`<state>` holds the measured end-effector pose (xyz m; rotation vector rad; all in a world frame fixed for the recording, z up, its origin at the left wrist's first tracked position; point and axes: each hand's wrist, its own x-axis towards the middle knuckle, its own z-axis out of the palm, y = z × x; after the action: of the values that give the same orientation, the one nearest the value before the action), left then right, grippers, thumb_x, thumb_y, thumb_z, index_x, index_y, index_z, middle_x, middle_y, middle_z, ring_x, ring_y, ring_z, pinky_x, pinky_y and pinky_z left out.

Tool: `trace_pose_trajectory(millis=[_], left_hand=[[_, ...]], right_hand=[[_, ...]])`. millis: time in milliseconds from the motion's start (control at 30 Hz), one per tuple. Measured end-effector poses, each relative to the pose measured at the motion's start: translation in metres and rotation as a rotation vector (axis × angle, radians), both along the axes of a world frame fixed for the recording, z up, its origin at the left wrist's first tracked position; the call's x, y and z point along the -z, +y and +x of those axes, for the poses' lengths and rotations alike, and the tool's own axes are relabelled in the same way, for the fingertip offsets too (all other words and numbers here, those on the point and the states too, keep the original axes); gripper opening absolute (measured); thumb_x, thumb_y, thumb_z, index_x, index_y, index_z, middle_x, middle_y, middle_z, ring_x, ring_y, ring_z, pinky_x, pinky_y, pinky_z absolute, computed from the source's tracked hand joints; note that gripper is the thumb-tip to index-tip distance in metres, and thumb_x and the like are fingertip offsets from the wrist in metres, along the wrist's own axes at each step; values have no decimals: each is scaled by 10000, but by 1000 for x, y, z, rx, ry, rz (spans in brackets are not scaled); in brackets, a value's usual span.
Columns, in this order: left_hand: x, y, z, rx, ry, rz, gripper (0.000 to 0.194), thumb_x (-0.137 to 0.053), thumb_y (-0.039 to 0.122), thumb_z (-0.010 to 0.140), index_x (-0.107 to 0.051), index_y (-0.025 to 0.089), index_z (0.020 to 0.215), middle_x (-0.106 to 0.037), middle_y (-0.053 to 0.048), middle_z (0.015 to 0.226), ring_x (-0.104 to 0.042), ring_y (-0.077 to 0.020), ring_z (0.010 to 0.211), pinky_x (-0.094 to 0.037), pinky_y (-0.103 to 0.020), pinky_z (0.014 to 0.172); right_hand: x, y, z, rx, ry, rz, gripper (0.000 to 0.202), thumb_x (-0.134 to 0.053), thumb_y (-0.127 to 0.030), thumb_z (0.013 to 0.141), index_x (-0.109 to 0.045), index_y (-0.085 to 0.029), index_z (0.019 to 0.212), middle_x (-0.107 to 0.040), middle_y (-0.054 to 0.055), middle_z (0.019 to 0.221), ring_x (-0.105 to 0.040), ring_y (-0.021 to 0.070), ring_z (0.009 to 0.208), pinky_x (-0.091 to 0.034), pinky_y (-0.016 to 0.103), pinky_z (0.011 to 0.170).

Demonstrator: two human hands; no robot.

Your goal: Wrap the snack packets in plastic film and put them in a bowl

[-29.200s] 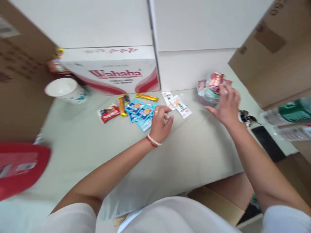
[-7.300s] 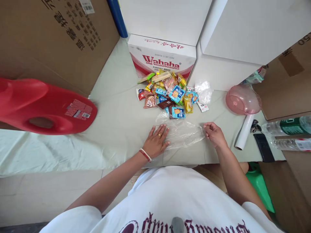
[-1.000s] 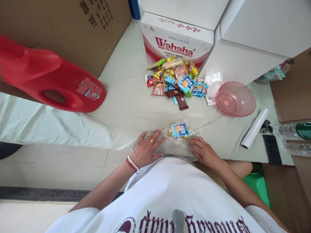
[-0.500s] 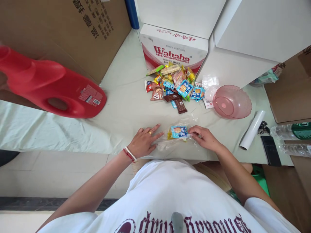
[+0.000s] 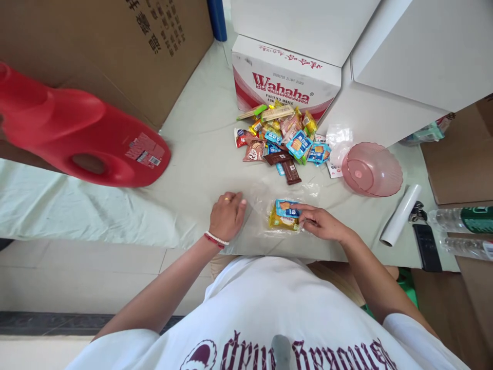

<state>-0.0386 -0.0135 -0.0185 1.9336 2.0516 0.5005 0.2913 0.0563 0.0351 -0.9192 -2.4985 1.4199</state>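
Two snack packets, a blue one (image 5: 287, 207) and a yellow one (image 5: 283, 222), lie together on a clear plastic bag (image 5: 258, 205) near the front edge; whether they are inside it is unclear. My left hand (image 5: 228, 218) is closed beside the bag's left edge, its fingertips curled out of sight. From the right, my right hand (image 5: 321, 222) reaches over the packets with its fingers apart, the index finger touching the blue packet. Behind the bag, a pile of mixed snacks (image 5: 283, 136) rests against the Wahaba-style printed carton (image 5: 287, 77).
A big red jug (image 5: 115, 144) lies at the left. On the right are a pink bowl (image 5: 372, 169), a white roll (image 5: 400, 216), keys (image 5: 418, 211), a black phone (image 5: 427, 247) and plastic bottles (image 5: 458, 220). White boxes stand behind.
My left hand has curled its spread fingers and turned. My right index finger has moved onto the blue packet. The bag lies more spread, with more of the yellow packet showing.
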Motion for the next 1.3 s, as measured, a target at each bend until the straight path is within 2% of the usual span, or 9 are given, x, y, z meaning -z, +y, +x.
trace_pose_trajectory(millis=[100,233,333,467,633,733,867,1033,1300], left_hand=[[-5,1,-7,50,45,173,485,-479,227,925,-609,170,1389,-607,-201,1355,-535,-351,1290,-422,-555,1070],[-15,-4,-4,754,62,237,784,-458,5,843,-480,459,1482,-566,5,1520,-400,-245,1489,-74,-620,1258],[-21,1,6,990,48,157,812,-453,-7,854,-409,434,1534,-617,-18,1464,-416,-222,1485,68,-658,1249],[-25,15,4,916,44,115,626,-557,65,844,-597,359,1396,-723,-57,1094,-541,-284,1350,9,-720,1234],[-19,12,-15,817,-1,96,170,-603,197,891,-750,275,923,-693,-43,919,-600,-279,1225,-148,-683,1237],[-11,0,-17,792,-30,123,295,-549,106,866,-738,255,1036,-710,-85,1146,-539,-277,1342,-192,-636,1243],[1,-16,-6,816,-87,125,439,-544,137,910,-627,273,1319,-710,-87,1251,-533,-265,1365,-100,-658,1255],[11,-26,9,720,-159,130,193,-542,231,974,-719,274,1038,-756,-35,981,-600,-241,1258,-173,-604,1256],[18,-31,14,606,-268,95,256,-455,262,1005,-708,229,979,-751,-55,1010,-659,-218,1149,-300,-556,1202]], right_hand=[[0,2,-1,9,-5,6,128,-543,-149,923,-646,-215,889,-662,120,1369,-550,254,1375,-512,355,959],[-1,6,-3,2,23,-17,139,-525,-149,927,-627,-212,855,-666,116,1356,-568,248,1351,-494,361,979],[-2,6,-4,30,35,-33,146,-527,-208,960,-613,-207,842,-651,122,1373,-608,251,1271,-493,370,958],[-1,4,-6,121,50,-113,244,-541,-437,1001,-639,-214,1018,-646,112,1369,-666,188,900,-520,327,784],[13,7,-15,363,45,-26,525,-313,-567,1064,-690,-202,1054,-698,79,1019,-651,211,949,-509,352,887],[23,11,-23,346,-68,136,378,-541,-489,991,-672,-197,1193,-655,121,1178,-641,240,1028,-504,377,924],[26,15,-31,240,-252,162,564,-701,-401,883,-583,-182,1388,-617,150,1273,-626,270,1087,-487,389,950],[23,17,-34,264,-326,108,457,-692,-453,893,-672,-183,1262,-638,71,966,-612,204,841,-478,310,793],[30,22,-36,352,-355,53,431,-830,-426,735,-702,-193,1074,-579,46,984,-574,184,826,-468,295,753]])
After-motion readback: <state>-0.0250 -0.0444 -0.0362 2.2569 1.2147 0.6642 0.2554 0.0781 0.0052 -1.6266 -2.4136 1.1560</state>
